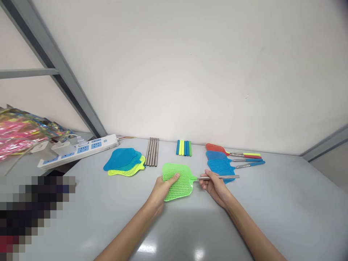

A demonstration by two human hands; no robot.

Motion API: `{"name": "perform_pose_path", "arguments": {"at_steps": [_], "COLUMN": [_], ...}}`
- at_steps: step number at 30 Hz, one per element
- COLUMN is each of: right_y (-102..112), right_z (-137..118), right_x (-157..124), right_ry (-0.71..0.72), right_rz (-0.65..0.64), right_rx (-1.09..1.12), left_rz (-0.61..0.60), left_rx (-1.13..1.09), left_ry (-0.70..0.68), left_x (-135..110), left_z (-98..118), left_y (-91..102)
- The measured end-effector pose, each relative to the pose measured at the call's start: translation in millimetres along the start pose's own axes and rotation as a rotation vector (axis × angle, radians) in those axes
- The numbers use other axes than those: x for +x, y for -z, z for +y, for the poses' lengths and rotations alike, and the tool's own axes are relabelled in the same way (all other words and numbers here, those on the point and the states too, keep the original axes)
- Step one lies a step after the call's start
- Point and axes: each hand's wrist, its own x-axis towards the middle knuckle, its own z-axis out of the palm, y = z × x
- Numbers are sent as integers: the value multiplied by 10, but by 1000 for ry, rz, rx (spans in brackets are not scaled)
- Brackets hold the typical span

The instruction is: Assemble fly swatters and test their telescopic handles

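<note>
Green in hand: one mesh swatter head (178, 185), low over the middle of the grey desk (285, 203), in front of the rows of parts. Gripped at its left edge by the left hand (163, 188), fingers closed on the mesh. Met at its right-hand neck by one metal rod (225, 177), pinched near that neck in the closed fingers of the right hand (214, 186). Long axis left to right across the desk, head leftward, bare rod end rightward. Behind, counted: loose swatter heads (123, 162) stacked, three or four, blue over yellow-green; about five spare rods (152, 156) side by side; about six coloured grips (184, 148); three finished swatters (223, 161), heads left, handles right. Far left, one white power strip (78, 149).
</note>
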Motion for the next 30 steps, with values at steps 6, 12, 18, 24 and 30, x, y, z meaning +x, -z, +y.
{"name": "perform_pose_path", "arguments": {"at_steps": [6, 12, 18, 24, 30], "right_y": [10, 18, 13, -14, -9], "right_z": [13, 20, 35, 28, 40], "right_x": [11, 30, 37, 33, 27], "right_ry": [4, 8, 30, 18, 62], "right_rz": [-3, -9, -8, 18, 24], "right_rx": [0, 13, 40, 57, 38], "left_rz": [17, 30, 9, 5, -120], "left_rx": [-10, -26, -55, -63, -103], "left_ry": [5, 43, 63, 86, 182], "left_x": [26, 27, 19, 33, 15], "left_z": [-20, -15, -1, -4, 23], "left_y": [11, -4, -8, 18, 39]}}
